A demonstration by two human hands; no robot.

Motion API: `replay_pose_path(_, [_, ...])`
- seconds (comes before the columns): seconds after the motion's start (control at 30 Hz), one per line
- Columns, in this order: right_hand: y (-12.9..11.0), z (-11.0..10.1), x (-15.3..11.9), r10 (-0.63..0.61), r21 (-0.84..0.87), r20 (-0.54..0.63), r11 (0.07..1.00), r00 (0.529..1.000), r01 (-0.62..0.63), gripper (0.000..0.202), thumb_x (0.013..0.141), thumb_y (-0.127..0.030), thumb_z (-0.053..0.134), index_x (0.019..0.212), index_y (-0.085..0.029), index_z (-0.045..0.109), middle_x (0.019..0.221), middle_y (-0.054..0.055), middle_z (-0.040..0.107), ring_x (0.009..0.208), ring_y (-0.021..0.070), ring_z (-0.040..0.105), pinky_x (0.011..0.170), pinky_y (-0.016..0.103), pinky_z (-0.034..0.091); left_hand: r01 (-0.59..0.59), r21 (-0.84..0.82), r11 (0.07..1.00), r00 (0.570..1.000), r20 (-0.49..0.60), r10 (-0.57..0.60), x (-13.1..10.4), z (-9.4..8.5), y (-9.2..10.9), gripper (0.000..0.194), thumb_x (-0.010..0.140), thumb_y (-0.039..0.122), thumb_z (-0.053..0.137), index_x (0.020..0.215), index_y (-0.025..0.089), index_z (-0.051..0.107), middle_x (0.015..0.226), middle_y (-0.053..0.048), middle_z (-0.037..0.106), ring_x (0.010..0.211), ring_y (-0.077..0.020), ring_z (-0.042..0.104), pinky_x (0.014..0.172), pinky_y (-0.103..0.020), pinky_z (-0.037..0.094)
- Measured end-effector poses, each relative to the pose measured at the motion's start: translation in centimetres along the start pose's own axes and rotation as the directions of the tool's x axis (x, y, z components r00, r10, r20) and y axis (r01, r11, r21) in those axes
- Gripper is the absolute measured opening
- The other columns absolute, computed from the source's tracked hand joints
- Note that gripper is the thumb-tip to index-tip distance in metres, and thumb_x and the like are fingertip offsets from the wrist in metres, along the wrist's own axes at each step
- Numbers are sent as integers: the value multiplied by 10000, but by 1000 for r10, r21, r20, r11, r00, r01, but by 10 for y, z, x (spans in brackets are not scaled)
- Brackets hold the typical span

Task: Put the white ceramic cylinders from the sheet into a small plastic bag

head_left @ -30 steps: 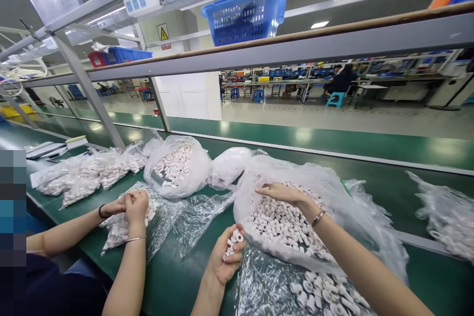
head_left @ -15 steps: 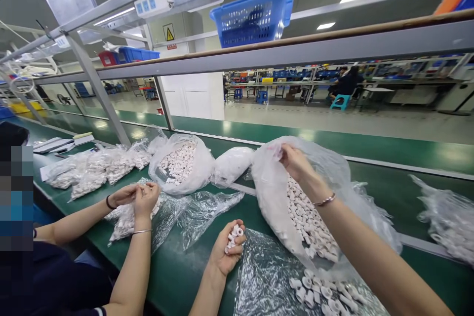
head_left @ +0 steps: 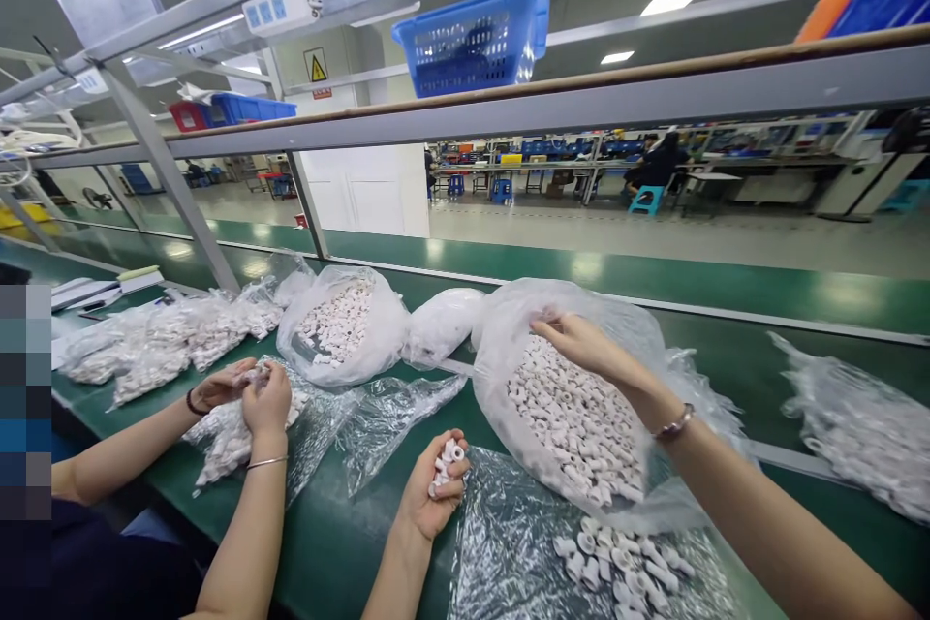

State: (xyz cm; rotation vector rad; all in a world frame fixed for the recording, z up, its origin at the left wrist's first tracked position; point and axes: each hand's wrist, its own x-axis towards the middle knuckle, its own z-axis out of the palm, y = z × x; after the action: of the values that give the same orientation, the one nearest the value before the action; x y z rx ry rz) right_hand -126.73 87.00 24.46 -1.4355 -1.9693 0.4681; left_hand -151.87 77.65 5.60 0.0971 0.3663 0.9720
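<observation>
In my left hand (head_left: pixel 434 489), several small white plastic pipe fittings (head_left: pixel 448 463) rest in the curled fingers. My right hand (head_left: pixel 581 344) reaches across a large clear plastic bag (head_left: pixel 501 426), its fingertips closed at the far rim of the bag's mouth. The open bag is full of white fittings (head_left: pixel 581 417). In front of it, a loose pile of fittings (head_left: pixel 625 567) lies on a flat sheet of clear plastic film (head_left: pixel 494 533) on the green table (head_left: pixel 326 542).
A co-worker's hands (head_left: pixel 247 392) work at the left over a bag of fittings (head_left: pixel 229 441). Another open bag (head_left: pixel 392 329) and filled bags (head_left: pixel 167 339) stand along the table. One more bag (head_left: pixel 864 436) lies at right. A shelf holds a blue basket (head_left: pixel 472 44).
The large bag's mouth has opened wider, its near film folding back to the left and showing more fittings. My right hand has lowered slightly. My left hand keeps its fittings.
</observation>
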Motion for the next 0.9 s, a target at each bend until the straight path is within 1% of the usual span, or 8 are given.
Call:
replay_pose_path(0.13, [1, -16, -28, -41, -357, 185, 928, 982, 107, 361, 942, -443, 488, 1063, -169, 689, 1153, 132, 708, 1046, 315, 651, 898, 403, 497, 40, 24, 999, 998, 45, -41, -12, 10, -1, 373, 1022, 213, 363, 866, 174, 700, 811, -36, 617, 495, -31, 417, 335, -75, 231])
replay_pose_path(0.27, [6, -40, -60, 35, -454, 248, 887, 968, 84, 381, 970, -487, 429, 1067, -211, 672, 1037, 92, 733, 897, 281, 680, 744, 375, 522, 146, 71, 987, 977, 149, -155, -16, 36, -19, 161, 956, 230, 542, 931, 161, 685, 825, -28, 588, 491, -21, 393, 315, -65, 208])
replay_pose_path(0.4, [19, -70, -94, 52, -410, -50, 909, 997, -68, 406, 951, -560, 434, 1122, -242, 620, 1072, 85, 719, 928, 279, 679, 757, 375, 544, 216, 141, 966, 962, 140, -235, 10, 77, -41, 133, 887, 223, 614, 932, 100, 632, 800, -21, 534, 467, -11, 365, 287, -80, 164])
replay_pose_path(0.5, [42, -87, -118, 77, -489, -331, 839, 941, -240, 499, 909, -616, 467, 1225, -241, 557, 1172, 131, 673, 1056, 342, 639, 796, 427, 545, 181, 234, 955, 975, 82, -205, 44, 108, -54, 175, 956, 177, 465, 866, 106, 597, 787, -19, 530, 475, -10, 391, 319, -79, 155])
replay_pose_path(0.63, [85, -90, -141, 235, -541, -342, 743, 910, -395, 702, 834, -669, 529, 1349, -197, 465, 1275, 206, 612, 1155, 421, 582, 804, 488, 538, 28, 448, 894, 999, 18, -40, 86, 131, -61, 196, 997, 213, 454, 883, 127, 589, 817, -25, 589, 543, -43, 476, 376, -103, 277])
replay_pose_path(0.77, [109, -84, -147, 377, -437, -135, 807, 916, -397, 406, 873, -585, 472, 1058, -246, 600, 952, 113, 735, 862, 353, 692, 681, 438, 538, -142, 740, 657, 975, -10, 222, 114, 125, -47, 244, 1006, 327, 489, 1038, 124, 618, 931, -34, 638, 737, -122, 621, 605, -240, 534])
replay_pose_path(0.83, [104, -83, -142, 326, -336, -123, 875, 937, -348, 320, 910, -528, 417, 864, -259, 583, 812, 77, 724, 748, 300, 689, 654, 398, 529, -183, 876, 446, 932, 10, 362, 124, 115, -34, 273, 1002, 346, 498, 1086, 118, 622, 991, -51, 654, 821, -151, 653, 706, -302, 568])
replay_pose_path(0.9, [90, -85, -133, 254, -206, -212, 932, 944, -297, 321, 936, -510, 387, 834, -256, 555, 827, 70, 717, 724, 268, 681, 662, 374, 529, -169, 974, 151, 863, 72, 501, 130, 105, -19, 290, 969, 380, 561, 1087, 125, 635, 1021, -59, 675, 856, -174, 668, 748, -338, 578])
